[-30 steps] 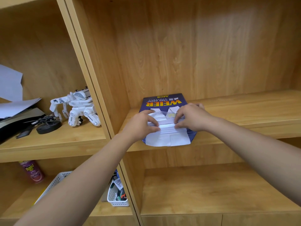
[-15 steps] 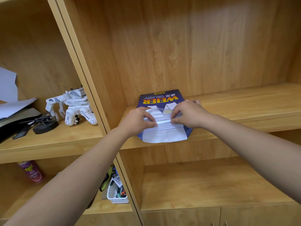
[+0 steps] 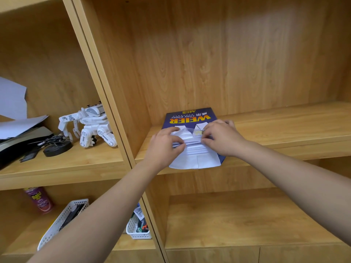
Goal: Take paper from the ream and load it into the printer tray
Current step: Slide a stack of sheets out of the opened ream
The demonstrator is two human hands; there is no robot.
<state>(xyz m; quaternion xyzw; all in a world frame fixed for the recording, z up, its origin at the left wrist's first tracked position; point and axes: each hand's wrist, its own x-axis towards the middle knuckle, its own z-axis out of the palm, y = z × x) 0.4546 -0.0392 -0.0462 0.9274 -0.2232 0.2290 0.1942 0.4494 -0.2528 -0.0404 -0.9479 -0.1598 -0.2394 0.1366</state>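
A blue ream of copy paper (image 3: 188, 117) lies flat on a wooden shelf (image 3: 284, 130), its opened end toward me with the white wrapper flap (image 3: 197, 162) hanging over the shelf edge. A white stack of sheets (image 3: 195, 148) shows in the open end. My left hand (image 3: 164, 147) pinches the left side of the sheets. My right hand (image 3: 222, 138) grips their right side, fingers over the torn wrapper. No printer tray is in view.
A vertical divider (image 3: 114, 130) stands just left of the ream. The left compartment holds a white toy robot (image 3: 91, 124), a black round object (image 3: 57, 148) and loose papers (image 3: 19, 126). Below are white baskets (image 3: 62, 221) and a spray can (image 3: 40, 200).
Both hands stay at the ream's open end; the sheets' edge now shows a little further out of the wrapper. The camera has shifted slightly.
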